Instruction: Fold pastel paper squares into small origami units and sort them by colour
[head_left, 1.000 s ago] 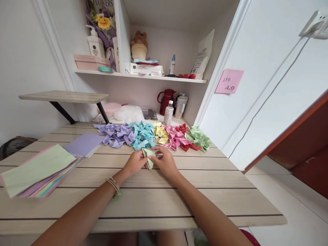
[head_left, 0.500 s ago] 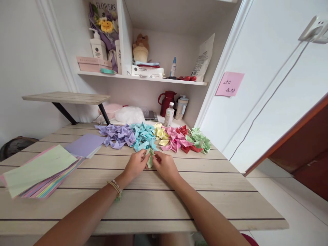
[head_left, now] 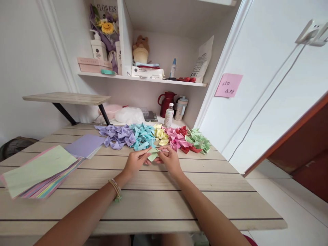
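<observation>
- Two hands are sharing one job here: the bare left hand (head_left: 135, 160) and the bare right hand (head_left: 171, 160) are facing each other over the pale wood-grain tabletop with dark lines (head_left: 153, 201)
- Between them they are holding one small, pale green piece of folded paper (head_left: 153, 156), and it is sitting just on the near side of the light blue folded paper pieces (head_left: 144, 136)
- The left hand is pinching its left side between thumb and fingers, and the right hand is pinching what looks like its right edge; the fingers underneath are partly hiding
- Looks like a shaping step, with the paper being folded or opened out; the exact crease is staying too small to read
- The next move, I'm judging, is calling for a steady two-sided pinch and a gentle touch, so the thin paper isn't tearing
- Counting up: six colour groups are lining the back, with purple folded paper pieces (head_left: 116, 136), the blue, yellow folded paper pieces (head_left: 164, 142), pink folded paper pieces (head_left: 175, 136), red folded paper pieces (head_left: 196, 149) and light green folded paper pieces (head_left: 201, 140); they are overlapping too much for single counts
- One fanned stack of long multicoloured paper sheets (head_left: 38, 167) is lying at the left, and one smaller stack topped by a purple sheet (head_left: 84, 144) is lying beside it
</observation>
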`<state>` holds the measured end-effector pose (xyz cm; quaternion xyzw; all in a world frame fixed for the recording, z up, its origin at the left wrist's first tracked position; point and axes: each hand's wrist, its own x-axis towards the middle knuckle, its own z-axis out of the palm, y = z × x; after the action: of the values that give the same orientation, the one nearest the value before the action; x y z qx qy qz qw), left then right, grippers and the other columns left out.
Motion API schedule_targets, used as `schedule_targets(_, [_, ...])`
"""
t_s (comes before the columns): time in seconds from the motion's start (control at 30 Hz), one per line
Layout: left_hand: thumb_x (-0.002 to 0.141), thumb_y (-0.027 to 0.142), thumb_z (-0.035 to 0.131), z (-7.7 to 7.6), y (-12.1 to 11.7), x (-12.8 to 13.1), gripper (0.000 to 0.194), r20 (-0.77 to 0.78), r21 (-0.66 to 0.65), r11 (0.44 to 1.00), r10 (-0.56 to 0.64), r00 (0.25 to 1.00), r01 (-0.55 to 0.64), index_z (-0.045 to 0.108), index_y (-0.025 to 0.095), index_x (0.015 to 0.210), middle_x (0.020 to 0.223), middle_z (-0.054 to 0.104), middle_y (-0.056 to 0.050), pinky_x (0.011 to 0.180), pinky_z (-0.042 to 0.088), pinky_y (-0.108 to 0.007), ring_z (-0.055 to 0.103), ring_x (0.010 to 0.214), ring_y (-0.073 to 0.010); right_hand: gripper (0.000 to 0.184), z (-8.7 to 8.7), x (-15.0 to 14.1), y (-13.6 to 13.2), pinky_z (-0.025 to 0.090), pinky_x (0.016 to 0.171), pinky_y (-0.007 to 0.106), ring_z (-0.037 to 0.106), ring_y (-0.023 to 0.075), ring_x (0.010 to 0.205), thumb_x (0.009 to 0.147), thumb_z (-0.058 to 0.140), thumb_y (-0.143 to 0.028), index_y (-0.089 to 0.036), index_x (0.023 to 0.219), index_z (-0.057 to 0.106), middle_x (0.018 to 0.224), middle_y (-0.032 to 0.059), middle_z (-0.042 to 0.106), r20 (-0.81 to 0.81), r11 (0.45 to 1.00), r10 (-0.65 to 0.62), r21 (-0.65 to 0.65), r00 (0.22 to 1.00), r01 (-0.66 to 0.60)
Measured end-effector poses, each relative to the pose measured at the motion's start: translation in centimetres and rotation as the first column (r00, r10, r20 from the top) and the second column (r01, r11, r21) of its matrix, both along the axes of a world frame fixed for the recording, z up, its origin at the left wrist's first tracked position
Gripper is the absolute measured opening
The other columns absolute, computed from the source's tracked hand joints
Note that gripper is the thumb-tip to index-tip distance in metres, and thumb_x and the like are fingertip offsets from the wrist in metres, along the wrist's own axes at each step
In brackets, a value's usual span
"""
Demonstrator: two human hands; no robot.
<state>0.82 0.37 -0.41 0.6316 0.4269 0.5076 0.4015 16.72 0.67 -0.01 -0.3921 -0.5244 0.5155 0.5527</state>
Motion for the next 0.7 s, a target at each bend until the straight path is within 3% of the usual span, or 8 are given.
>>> schedule_targets(0.17, [0.072, 0.034, 0.063, 0.5, 0.1, -0.4, 0.038, 0.058, 0.048, 0.998, 0.031, 0.998, -0.034, 0.067, 0.015, 0.104, 0.062, 0.066, -0.001, 0.05, 0.047, -0.024, 0.056, 0.048, -0.0126, 0.034, 0.5, 0.4, 0.2, 0.052, 0.06, 0.028, 0.063, 0.0143, 0.057, 0.058, 0.073, -0.036, -0.016, 0.081, 0.061, 0.063, 0.0016, 0.066, -0.109, 0.994, 0.067, -0.082, 0.992, -0.077])
schedule_targets(0.3, [0.073, 0.038, 0.062, 0.8, 0.0, -0.4, 0.037, 0.091, 0.081, 0.995, 0.043, 0.995, -0.051, 0.067, 0.015, 0.102, 0.071, 0.064, -0.002, 0.043, 0.041, -0.02, 0.049, 0.043, -0.0071, 0.032, 0.5, 0.4, 0.1, 0.052, 0.062, 0.029, 0.062, 0.014, 0.061, 0.055, 0.075, -0.035, -0.016, 0.079, 0.066, 0.068, 0.0016, 0.066, -0.091, 0.997, 0.071, -0.034, 0.993, -0.075])
schedule_targets(0.53, [0.073, 0.045, 0.06, 0.3, 0.0, -0.1, 0.057, 0.247, -0.155, 0.974, -0.127, 0.961, 0.168, 0.048, 0.016, 0.12, 0.069, 0.063, -0.001, 0.052, 0.05, -0.025, 0.061, 0.053, -0.0131, 0.022, 0.2, 0.5, 0.2, 0.053, 0.056, 0.029, 0.062, 0.0182, 0.071, 0.065, 0.066, -0.032, -0.017, 0.08, 0.069, 0.082, 0.0061, 0.068, 0.119, 0.99, -0.03, 0.143, 0.992, 0.012])
schedule_targets(0.7, [0.07, 0.045, 0.064, -0.2, 0.5, -0.1, 0.059, 0.308, -0.248, 0.944, -0.137, 0.941, 0.218, 0.045, 0.018, 0.119, 0.079, 0.067, -0.005, 0.058, 0.054, -0.029, 0.065, 0.057, -0.015, 0.014, -0.2, 0.5, 0.4, 0.054, 0.06, 0.031, 0.063, 0.0189, 0.073, 0.067, 0.059, -0.026, -0.017, 0.071, 0.069, 0.082, 0.0061, 0.069, 0.163, 0.979, -0.062, 0.203, 0.985, 0.028])
